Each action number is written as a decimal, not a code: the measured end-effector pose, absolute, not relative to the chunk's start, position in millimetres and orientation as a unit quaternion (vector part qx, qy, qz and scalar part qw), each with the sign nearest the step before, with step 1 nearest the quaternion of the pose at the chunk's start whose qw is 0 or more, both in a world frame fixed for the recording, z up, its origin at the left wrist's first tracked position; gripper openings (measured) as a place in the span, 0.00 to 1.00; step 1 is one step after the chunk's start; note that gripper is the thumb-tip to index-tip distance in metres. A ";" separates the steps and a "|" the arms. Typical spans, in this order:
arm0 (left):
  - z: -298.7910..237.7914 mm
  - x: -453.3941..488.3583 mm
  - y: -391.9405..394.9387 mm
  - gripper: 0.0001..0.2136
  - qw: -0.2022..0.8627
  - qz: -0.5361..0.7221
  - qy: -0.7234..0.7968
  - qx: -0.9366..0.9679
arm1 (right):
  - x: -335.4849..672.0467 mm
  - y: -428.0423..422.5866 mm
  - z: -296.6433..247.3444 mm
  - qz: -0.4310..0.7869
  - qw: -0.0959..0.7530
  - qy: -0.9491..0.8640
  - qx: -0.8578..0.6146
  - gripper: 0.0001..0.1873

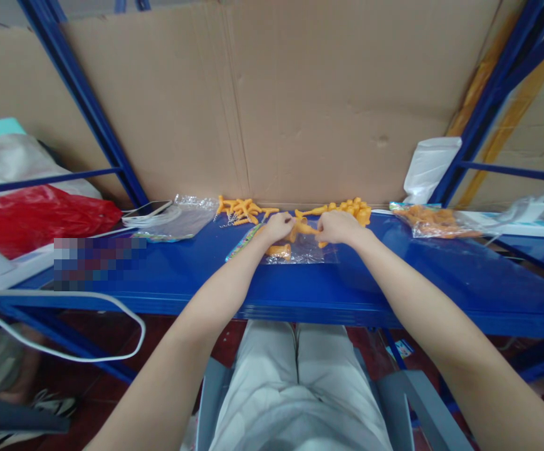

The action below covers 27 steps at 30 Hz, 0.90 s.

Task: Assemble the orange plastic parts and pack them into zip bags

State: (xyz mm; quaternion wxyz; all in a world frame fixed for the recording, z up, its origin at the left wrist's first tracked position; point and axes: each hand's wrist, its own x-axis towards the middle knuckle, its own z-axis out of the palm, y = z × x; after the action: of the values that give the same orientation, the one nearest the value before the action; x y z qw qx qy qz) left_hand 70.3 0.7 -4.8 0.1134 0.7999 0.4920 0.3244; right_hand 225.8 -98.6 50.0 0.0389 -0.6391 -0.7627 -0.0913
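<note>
Both my hands meet over a small clear plastic bag [300, 252] lying on the blue shelf [394, 275]. My left hand [279, 227] is closed, pinching the bag's edge or an orange piece. My right hand [336, 227] is closed on an orange plastic part [306, 229] held between the two hands. Another orange piece [279, 252] lies inside or on the bag below my left hand. Behind my hands lie two loose piles of orange plastic parts: long pieces [244, 210] at the left and chunky pieces [354, 208] at the right.
A stack of clear bags [178, 219] and a phone [148, 209] lie to the left, with a red plastic bag [37, 216] farther left. A filled bag of orange parts [429, 220] sits at the right. Cardboard [300, 94] backs the shelf. A white cable [65, 326] hangs at the left.
</note>
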 end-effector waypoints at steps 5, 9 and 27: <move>-2.7 67.1 4.0 0.09 0.184 0.376 0.487 0.767 | 227.3 -97.2 48.9 -0.113 0.052 -0.763 -0.634 0.13; 0.0 65.0 4.5 0.08 0.221 0.389 0.494 0.745 | 227.7 -96.4 48.2 -0.117 0.053 -0.761 -0.636 0.14; -0.4 63.0 4.4 0.05 0.292 0.381 0.474 0.738 | 233.1 -85.2 41.4 -0.088 0.091 -0.787 -0.604 0.12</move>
State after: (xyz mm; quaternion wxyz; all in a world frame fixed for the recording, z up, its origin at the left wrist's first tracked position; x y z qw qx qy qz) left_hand 63.0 4.4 -0.4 0.2922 0.7380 0.4738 0.3814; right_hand 233.1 -85.2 41.4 0.0908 -0.6043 -0.7867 -0.0879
